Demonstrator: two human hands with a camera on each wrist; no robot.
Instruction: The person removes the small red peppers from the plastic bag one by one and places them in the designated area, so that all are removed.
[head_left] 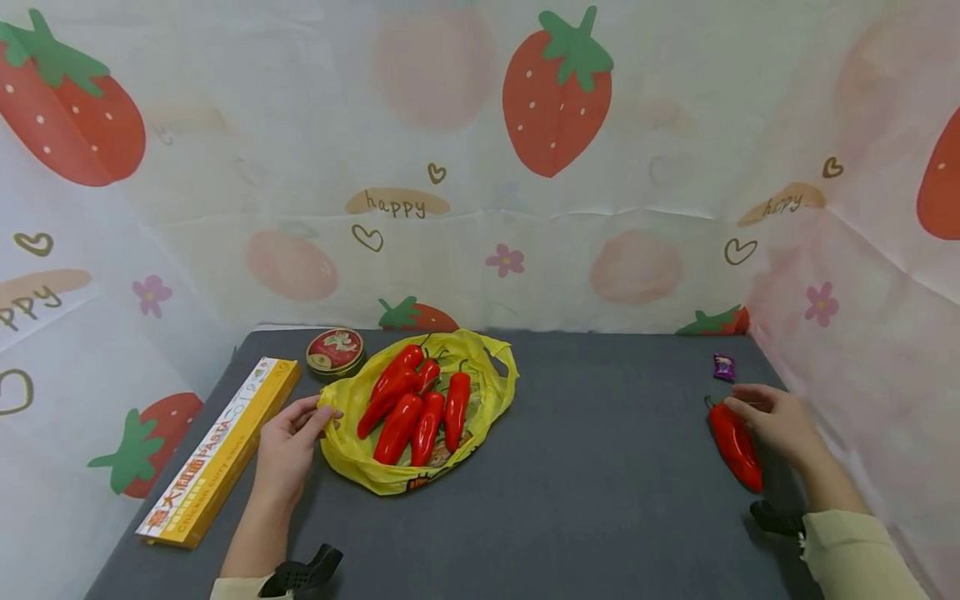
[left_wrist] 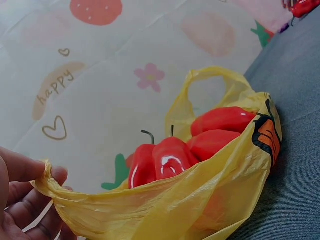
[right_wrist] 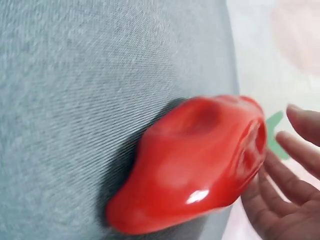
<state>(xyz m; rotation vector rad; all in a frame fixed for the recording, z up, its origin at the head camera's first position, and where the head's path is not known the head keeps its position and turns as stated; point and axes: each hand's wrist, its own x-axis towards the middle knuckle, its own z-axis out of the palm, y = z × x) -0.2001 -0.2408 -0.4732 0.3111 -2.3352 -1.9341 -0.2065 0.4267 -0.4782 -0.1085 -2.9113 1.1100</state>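
The red chili pepper (head_left: 733,454) lies at the right side of the dark grey table (head_left: 592,467), next to the right hand (head_left: 776,421). It is bright red and very shiny, fat near the top and thin at the tip. A dark, curvy stem sticks out on top. From the right wrist camera I see a white shiny spot and some dents in its skin. The fingers there are bent a little and spread apart, right by the fat end, but I cannot tell if they grip it.

Just past the stem end is a tiny purple packet (head_left: 723,367).

Well away to the left, I see the left hand (head_left: 292,429) pinching the edge of a thin yellow plastic bag (head_left: 356,471). The bag's mouth is wide, and several shiny red peppers (head_left: 427,427) sit inside, some with stems showing. A round tin (head_left: 335,352) with a red top stands just behind its left side. A long yellow and white pasta box (head_left: 225,454) lies to the left of the left hand. All around hangs a pale cloth (head_left: 480,158) with strawberries on it.
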